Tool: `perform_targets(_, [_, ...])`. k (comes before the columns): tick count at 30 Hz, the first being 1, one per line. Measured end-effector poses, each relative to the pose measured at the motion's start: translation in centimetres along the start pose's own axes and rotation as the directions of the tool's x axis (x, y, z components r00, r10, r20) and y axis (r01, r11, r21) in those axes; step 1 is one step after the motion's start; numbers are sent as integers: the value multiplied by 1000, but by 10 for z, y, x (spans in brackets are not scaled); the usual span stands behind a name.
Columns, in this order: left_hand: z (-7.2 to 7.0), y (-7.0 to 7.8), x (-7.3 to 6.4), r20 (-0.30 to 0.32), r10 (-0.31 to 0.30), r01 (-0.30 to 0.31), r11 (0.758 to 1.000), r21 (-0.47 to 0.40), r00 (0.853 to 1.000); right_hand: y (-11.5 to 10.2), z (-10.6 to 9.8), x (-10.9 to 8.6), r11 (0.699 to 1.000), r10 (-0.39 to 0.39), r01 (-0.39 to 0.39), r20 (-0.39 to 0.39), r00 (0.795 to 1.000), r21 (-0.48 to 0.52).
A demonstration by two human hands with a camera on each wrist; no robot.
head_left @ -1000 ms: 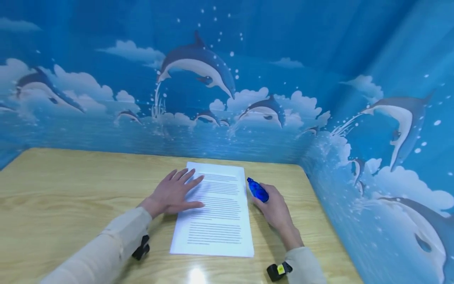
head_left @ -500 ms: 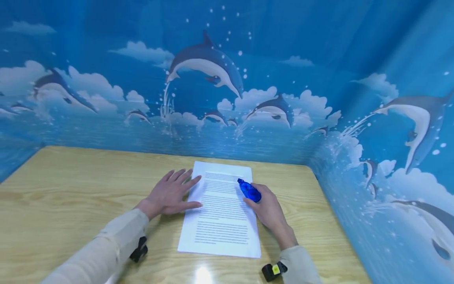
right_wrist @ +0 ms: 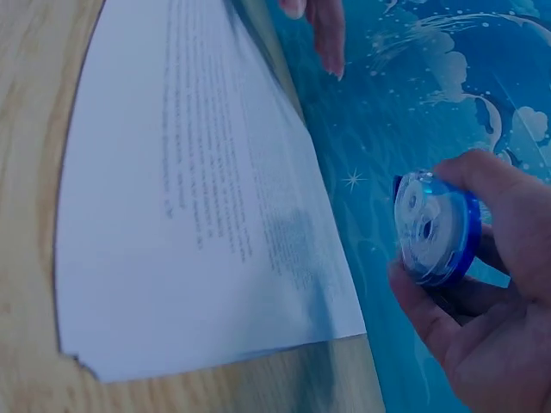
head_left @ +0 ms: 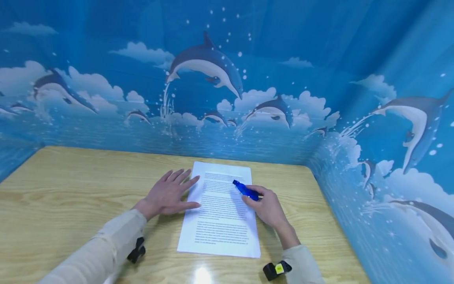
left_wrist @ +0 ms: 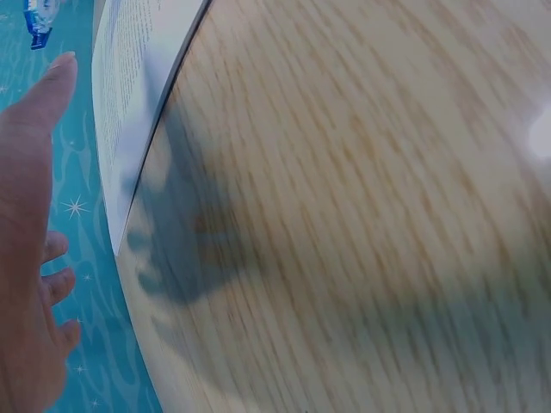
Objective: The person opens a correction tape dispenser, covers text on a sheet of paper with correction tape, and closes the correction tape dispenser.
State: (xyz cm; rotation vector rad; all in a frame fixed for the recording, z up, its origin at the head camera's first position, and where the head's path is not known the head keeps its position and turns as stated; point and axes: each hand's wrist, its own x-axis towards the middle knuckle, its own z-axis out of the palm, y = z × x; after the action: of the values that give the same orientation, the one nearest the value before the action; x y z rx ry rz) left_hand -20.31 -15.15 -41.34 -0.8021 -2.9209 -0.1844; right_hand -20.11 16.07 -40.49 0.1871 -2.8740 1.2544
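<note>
While L hand (head_left: 169, 196) is spread wide at 9 o'clock on the printed page (head_left: 218, 232), R hand (head_left: 267, 206) pinches the blue correction-tape dispenser (head_left: 246, 190) above it, long axis approx. 10 o'clock.

1. The head camera looks forward and down from above, tabletop (head_left: 88, 177) across the lower frame.
2. Both wrist cameras look from nearer, tipped sideways.
3. All three share the printed paper (head_left: 220, 211).

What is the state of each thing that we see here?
Printed paper: flat, text side up.
Blue correction tape: held in the right grip, raised above the paper.
Left grip: fingers spread, over the paper's left edge.
Dolphin curtain: hanging behind the table.
</note>
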Motion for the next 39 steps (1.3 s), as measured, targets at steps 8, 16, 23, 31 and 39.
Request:
perform_targets(8, [0, 0, -1, 16, 1, 0, 999, -41, 1000, -7, -2, -1, 917, 78, -85, 34, 996, 390])
perform_targets(16, [2, 1, -4, 39, -12, 15, 997, -74, 999, -13, -4, 0, 819, 143, -222, 188, 972, 529])
perform_targets(23, [4, 1, -6, 35, -10, 13, 996, -92, 999, -14, -3, -2, 823, 141, -257, 257, 956, 507])
perform_targets(31, [-2, 14, 2, 11, 39, -36, 980, -194, 999, -11, 2, -5, 859, 92, -203, 249, 964, 469])
perform_targets(39, [-8, 35, 11, -17, 58, -60, 940, -336, 998, -12, 7, -8, 873, 60, -170, 246, 967, 458])
